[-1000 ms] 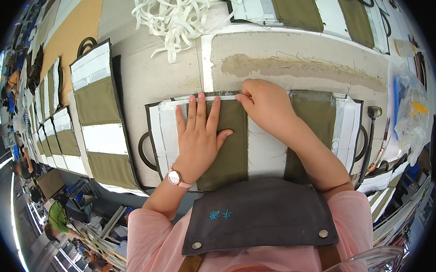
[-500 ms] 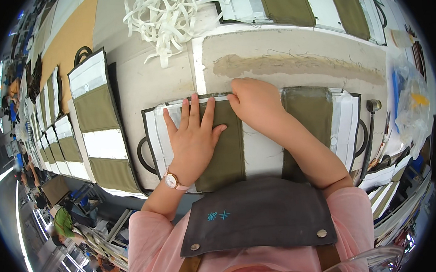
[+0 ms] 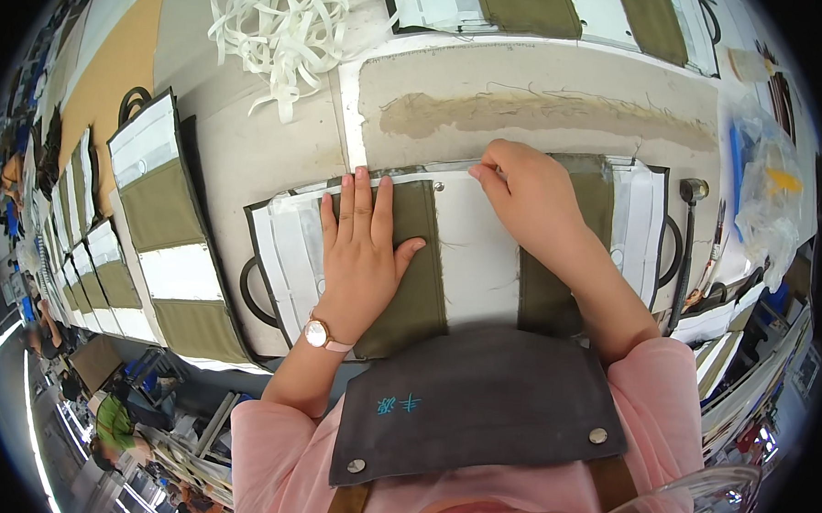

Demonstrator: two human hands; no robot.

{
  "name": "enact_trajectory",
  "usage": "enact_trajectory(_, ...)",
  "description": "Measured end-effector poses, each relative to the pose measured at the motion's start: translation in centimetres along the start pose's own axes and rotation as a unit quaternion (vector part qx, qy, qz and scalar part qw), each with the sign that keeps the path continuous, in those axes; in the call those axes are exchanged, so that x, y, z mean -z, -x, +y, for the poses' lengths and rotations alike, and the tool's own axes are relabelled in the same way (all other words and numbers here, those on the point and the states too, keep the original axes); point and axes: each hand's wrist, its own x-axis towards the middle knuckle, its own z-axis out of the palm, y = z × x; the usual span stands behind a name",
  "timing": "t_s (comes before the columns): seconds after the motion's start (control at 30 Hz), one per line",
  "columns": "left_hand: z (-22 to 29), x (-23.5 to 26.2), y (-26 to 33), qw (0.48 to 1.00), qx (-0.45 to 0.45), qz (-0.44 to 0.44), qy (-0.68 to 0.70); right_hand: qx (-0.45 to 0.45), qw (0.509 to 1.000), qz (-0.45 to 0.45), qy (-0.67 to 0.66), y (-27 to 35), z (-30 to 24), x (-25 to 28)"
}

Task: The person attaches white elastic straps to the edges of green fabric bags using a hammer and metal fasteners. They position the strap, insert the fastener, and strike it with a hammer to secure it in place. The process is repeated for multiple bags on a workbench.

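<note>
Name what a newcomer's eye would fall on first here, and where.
Probably the left hand, spread flat on the olive-and-white panel at mid-picture, and the right hand, its fingers bunched at the panel's far edge. Next might come the tangle of white tape at upper left, then the dark-handled hammer to the panel's right.

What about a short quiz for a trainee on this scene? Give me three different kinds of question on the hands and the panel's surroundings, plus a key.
1. Which hand is spread on the olive-and-white fabric panel?
2. True or false: the right hand is curled at the panel's far edge.
3. Beyond the panel, toward the view's left, lies a tangle of: a) blue rope, b) white tape, c) red wire?

Key: 1. The left hand. 2. True. 3. b.
</note>
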Motion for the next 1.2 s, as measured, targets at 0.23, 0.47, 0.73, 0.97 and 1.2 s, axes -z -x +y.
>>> enact_trajectory(0.23,-0.3,-0.4,0.0,0.999,0.002,0.030,0.013,0.037,0.995,-0.054,-0.074,0.3,-1.3,1.5)
enact_trajectory(0.47,-0.5,-0.2,-0.1,1.000,-0.004,0.024,0.004,0.042,0.965,-0.146,-0.215,0.9,-3.2,1.9)
enact_trajectory(0.73,-0.3,-0.4,0.0,1.000,0.003,0.027,0.001,-0.023,0.998,-0.059,0.023,-1.0,0.7,0.5)
enact_trajectory(0.97,0.1,0.1,-0.4,0.999,-0.009,0.000,-0.051,-0.012,0.998,-0.058,0.009,-1.1,1.5,0.2)
enact_trajectory(1.2,-0.1,-0.2,-0.1,1.000,0.008,0.023,-0.010,-0.002,0.993,-0.099,-0.058,-1.2,1.2,1.6)
